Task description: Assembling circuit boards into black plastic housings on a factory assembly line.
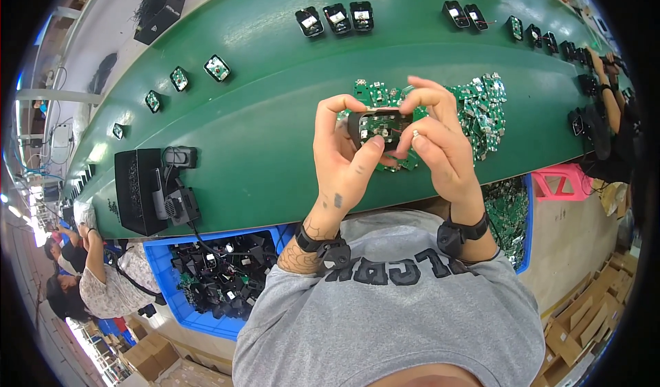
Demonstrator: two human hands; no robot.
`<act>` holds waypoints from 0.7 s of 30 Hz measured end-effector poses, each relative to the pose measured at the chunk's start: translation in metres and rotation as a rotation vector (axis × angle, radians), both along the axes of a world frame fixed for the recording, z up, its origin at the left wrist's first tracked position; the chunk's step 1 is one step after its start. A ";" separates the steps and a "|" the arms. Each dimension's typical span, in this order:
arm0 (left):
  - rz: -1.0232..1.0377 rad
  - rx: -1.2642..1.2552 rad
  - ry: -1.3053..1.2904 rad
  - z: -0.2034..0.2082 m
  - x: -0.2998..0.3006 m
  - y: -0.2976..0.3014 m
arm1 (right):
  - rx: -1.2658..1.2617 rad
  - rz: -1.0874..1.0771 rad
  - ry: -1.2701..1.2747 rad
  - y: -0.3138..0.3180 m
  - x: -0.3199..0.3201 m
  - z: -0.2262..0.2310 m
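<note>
My left hand (342, 157) grips a black plastic housing (355, 127) in front of me, its thumb pressed on the green circuit board (380, 123) inside. At the housing's right side is my right hand (440, 136), fingers curled, a small white piece (415, 134) between thumb and fingertips. A thin red wire shows by those fingertips; where it leads I cannot make out. The index finger of that hand is raised over the housing's edge. Behind both hands lies a spread pile of loose green circuit boards (485, 115) on the green table (275, 133).
Several black housings (337, 19) line the far belt. A black box (137, 191) with a power tool (182, 205) stands left. Blue bins of housings (220, 273) and boards (507, 215) flank me. A pink stool (564, 182) is at right; people work at both sides.
</note>
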State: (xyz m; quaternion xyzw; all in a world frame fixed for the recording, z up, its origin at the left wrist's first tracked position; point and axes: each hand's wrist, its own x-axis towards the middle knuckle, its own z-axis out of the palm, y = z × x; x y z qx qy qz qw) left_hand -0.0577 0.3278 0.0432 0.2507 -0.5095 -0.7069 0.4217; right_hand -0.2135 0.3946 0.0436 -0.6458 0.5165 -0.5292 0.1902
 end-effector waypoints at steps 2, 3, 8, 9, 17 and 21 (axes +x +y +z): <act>0.030 -0.053 -0.011 0.000 0.001 0.001 | 0.009 -0.017 0.096 0.002 -0.002 0.007; 0.040 -0.092 -0.015 -0.001 0.002 0.001 | 0.019 -0.031 0.190 0.002 -0.002 0.010; 0.073 -0.313 -0.128 0.001 0.005 0.005 | -0.014 0.013 0.319 -0.002 -0.002 0.023; 0.072 -0.313 -0.127 0.001 0.005 0.005 | -0.004 0.042 0.323 -0.003 -0.003 0.024; 0.070 -0.429 -0.244 0.003 0.004 0.004 | 0.047 0.100 0.356 -0.006 -0.006 0.028; 0.052 -0.494 -0.315 0.001 0.004 0.003 | 0.157 0.166 0.323 -0.004 -0.010 0.030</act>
